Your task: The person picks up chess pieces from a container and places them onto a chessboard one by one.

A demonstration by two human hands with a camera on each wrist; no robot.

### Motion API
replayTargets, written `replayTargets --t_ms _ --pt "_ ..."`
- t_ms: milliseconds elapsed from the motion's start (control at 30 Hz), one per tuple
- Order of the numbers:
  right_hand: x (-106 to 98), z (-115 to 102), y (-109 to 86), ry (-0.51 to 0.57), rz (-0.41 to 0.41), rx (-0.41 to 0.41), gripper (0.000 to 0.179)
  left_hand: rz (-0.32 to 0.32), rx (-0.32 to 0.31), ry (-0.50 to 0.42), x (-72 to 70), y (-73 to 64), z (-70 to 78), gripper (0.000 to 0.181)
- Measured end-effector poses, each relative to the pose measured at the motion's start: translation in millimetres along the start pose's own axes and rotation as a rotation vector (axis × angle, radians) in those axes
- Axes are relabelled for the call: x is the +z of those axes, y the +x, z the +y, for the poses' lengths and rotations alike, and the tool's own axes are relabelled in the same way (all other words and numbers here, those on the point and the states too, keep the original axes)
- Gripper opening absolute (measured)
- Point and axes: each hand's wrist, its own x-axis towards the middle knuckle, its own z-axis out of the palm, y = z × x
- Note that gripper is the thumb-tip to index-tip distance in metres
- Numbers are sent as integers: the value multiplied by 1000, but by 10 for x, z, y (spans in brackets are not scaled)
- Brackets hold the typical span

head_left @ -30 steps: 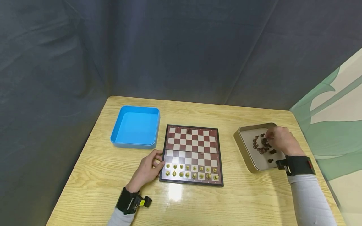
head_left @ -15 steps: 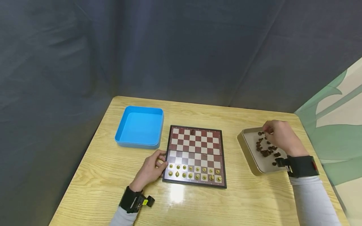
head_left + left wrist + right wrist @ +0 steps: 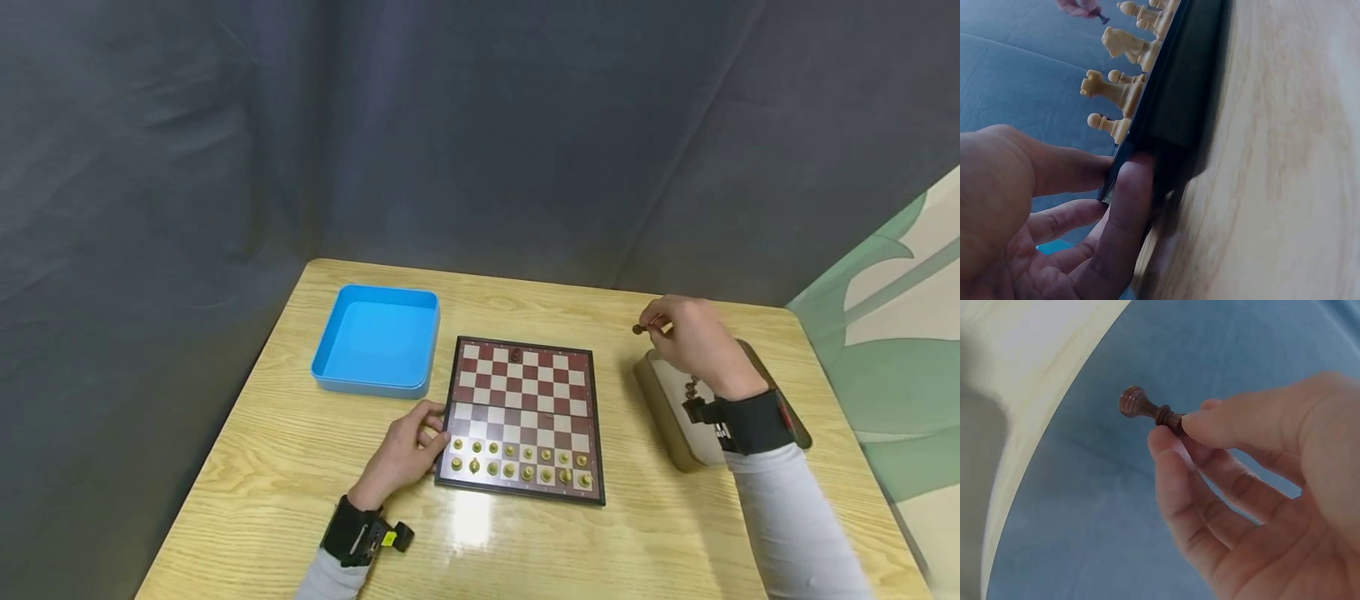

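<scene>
A folding chessboard (image 3: pixel 521 417) lies on the table, with two rows of pale yellow chessmen (image 3: pixel 527 473) along its near side and one dark brown chessman (image 3: pixel 515 357) on the far row. My left hand (image 3: pixel 405 454) holds the board's left edge near the front corner; close up in the left wrist view, thumb and fingers (image 3: pixel 1132 194) grip that dark edge. Above the far left corner of the metal tin, my right hand (image 3: pixel 693 342) pinches a dark brown chess piece (image 3: pixel 1144 407). Its round base points outward, while its head is hidden between thumb and fingers.
The beige tin (image 3: pixel 663 417) at the right holds several brown chessmen, partly covered by my right forearm and hand. A blue tray (image 3: pixel 375 342) stands at the back left. Dark cloth (image 3: pixel 480 150) hangs behind the table.
Out of the tin, my right hand has risen and moved left with a brown chess piece between its fingertips. My left hand stays at the board's edge. The head view has shifted slightly.
</scene>
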Motion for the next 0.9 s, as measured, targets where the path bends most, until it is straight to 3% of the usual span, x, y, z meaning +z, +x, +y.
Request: replayTargets --t_ms 200,567,900 --pt "88 -172 210 53 4 -77 14 19 17 8 5 45 2 38" --pt "568 -446 311 163 -87 -131 17 -12 20 -15 8 -118 -51 38" --pt "788 -560 518 180 -113 -198 17 10 34 9 7 -39 5 38"
